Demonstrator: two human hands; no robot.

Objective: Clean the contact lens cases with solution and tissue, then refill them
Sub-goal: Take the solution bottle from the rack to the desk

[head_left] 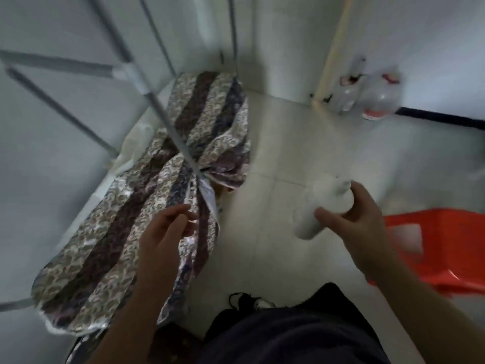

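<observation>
White plastic bottle (pixel 324 206), blurred, held in the right hand (pixel 359 219) above the pale tiled floor (pixel 275 143). Head view only; 1 frame, motion blur throughout.

Right hand: fingers and thumb curled round the bottle's upper body, near the narrow cap end, which points up and away. The lower end hangs free toward the floor, tilted left. Label not readable; judged to be the lens solution from the task, not confirmed.

Left hand (pixel 168 229): fingers relaxed and slightly spread, holding nothing that I can make out. It hovers in front of a patterned brown-and-cream cloth (pixel 147 206) draped over a metal rack (pixel 157 106); contact with the cloth cannot be told.

Contact lens cases and tissue: not visible anywhere in this frame.

Other items: orange plastic stool or crate (pixel 441 248) at right, clear plastic bottles (pixel 367 93) against the far wall, dark clothing of the person at the bottom edge.

Handling judgement:
- Bottle looks smooth, so likely slippery if wet.
- Body probably squeezable; a hard grip with the cap off may squirt solution.
- Likely light; fill level unknown since the plastic is opaque.
- Best hold is round the mid-body, with the other hand on the cap for opening.
- Drop risk is low for breakage, but the nozzle should stay off the floor and the cloth.
</observation>
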